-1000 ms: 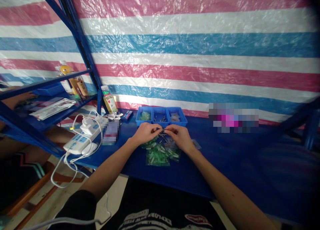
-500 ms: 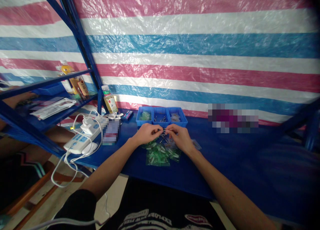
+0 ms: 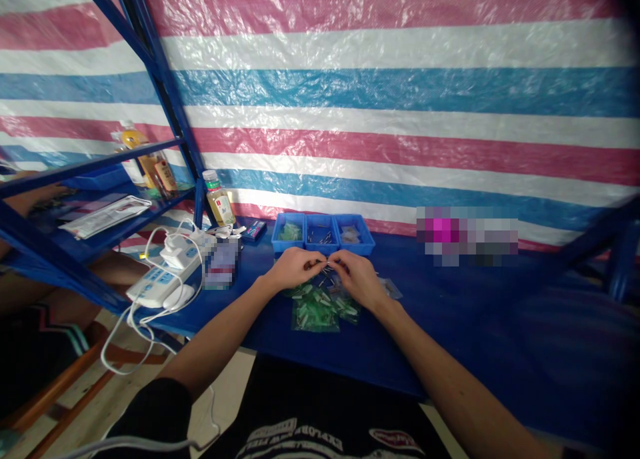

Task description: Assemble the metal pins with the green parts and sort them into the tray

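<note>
My left hand (image 3: pixel 296 268) and my right hand (image 3: pixel 353 272) meet over the table, fingertips pinched together. A small thin piece shows between them, too tiny to name. Beneath the hands lie several dark slim metal pieces (image 3: pixel 326 277), partly covered by my fingers. Closer to me is a heap of green plastic packets (image 3: pixel 316 310). Clear packets (image 3: pixel 392 288) lie by my right wrist. Just beyond my hands stand three joined blue bins: the left bin (image 3: pixel 289 244) holds greenish bits, the middle bin (image 3: pixel 321 246) slim metal pieces, the right bin (image 3: pixel 354 246) pale clear bits.
To the left are a power strip (image 3: pixel 159 280) with white cables, a drink bottle (image 3: pixel 219 199) and a small blue box (image 3: pixel 255 230). A blue metal frame (image 3: pixel 165 92) with a shelf rises there; another person's arm (image 3: pixel 35 192) shows behind it. Striped sheeting (image 3: pixel 400 86) hangs behind.
My right hand has shifted slightly left and down, its fingertips now closer to my left hand's. The left hand has barely moved.
</note>
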`<state>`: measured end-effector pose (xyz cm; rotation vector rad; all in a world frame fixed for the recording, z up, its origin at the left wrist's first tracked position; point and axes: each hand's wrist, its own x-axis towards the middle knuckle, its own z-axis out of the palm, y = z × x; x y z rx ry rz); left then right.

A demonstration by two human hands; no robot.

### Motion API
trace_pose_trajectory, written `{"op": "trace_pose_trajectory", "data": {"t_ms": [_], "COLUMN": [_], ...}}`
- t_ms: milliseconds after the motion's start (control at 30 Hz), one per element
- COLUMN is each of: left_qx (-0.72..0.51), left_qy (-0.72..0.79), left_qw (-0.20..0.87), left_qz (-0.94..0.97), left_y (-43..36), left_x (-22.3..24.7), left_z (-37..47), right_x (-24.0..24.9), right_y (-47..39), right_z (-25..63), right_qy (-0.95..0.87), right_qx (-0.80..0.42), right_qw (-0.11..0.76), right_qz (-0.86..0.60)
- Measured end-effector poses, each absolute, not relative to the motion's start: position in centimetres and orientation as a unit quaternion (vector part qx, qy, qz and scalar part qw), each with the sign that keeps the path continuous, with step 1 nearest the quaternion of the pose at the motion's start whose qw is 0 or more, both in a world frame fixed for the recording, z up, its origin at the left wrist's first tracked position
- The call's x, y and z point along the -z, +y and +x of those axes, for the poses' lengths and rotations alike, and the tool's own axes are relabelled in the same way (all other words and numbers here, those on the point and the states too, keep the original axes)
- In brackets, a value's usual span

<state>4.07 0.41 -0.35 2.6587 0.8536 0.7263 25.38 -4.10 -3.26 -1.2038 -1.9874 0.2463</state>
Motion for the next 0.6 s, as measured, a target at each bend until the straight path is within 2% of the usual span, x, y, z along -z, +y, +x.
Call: {"op": "trace_pose_trajectory", "data": {"t_ms": [600], "left_qx": [-0.257], "left_qy": [0.296], "left_qw": [0.133], "left_qz": [0.910], "left_y": [0.46], "left_x": [0.37], "left_z": [4.08], "right_x": [2.97], "right_y": [-4.36], "right_z": [25.38], "right_qy": [-0.785], "right_qx": [-0.089], "right_qw": [0.373], "right_qz": [-0.487]}}
